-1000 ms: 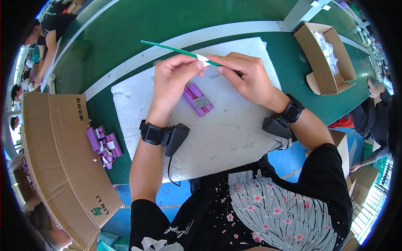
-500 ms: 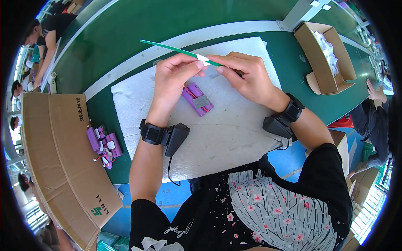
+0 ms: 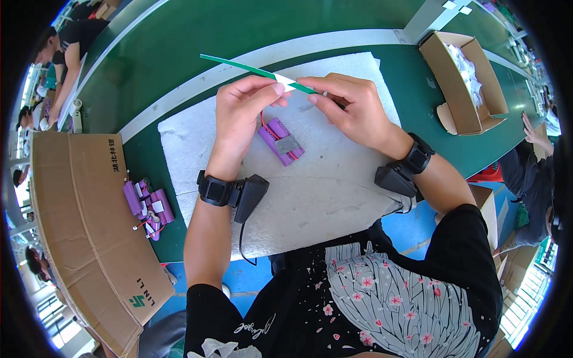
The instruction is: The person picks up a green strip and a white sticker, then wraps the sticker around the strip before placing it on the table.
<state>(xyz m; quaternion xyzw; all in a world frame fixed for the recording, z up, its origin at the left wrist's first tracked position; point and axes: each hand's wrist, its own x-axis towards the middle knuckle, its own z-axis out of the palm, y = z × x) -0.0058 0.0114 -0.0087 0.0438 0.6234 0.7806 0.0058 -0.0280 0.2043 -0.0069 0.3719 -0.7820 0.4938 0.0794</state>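
Left hand [image 3: 242,116]: raised above the pad, thumb and forefinger pressed together on a thin green strip with a white patch [image 3: 262,73], pinching it just left of the white part; the other fingers curled loosely under it.
Right hand [image 3: 352,107]: fingertips closed on the same strip from the other side, just right of the white patch, so the two grips nearly met.
Why held so: two pinches either side of the white patch seemingly kept that short stretch taut and steady, lifted clear of the pad for fine finger work.
Strip axis: long axis ran from upper left to lower right in the head view; the free green end pointed up and left, away from the person, past the left hand; the near end was hidden under the right hand's fingers.
Strip place: in the air, above the far half of the pad, touching nothing but fingers.
Below the hands: a purple battery pack of cylindrical cells with a grey plate and red wire [image 3: 280,141] lay flat on the white foam pad [image 3: 322,197], just under the left hand, apart from the strip.
Wrists: black bands with small black units on both.
Tabletop [image 3: 179,42]: green, carrying the pad.
Further out: more purple packs [image 3: 148,206] beside a flat brown cardboard sheet [image 3: 77,227] at left; an open brown cardboard box [image 3: 462,80] at right.
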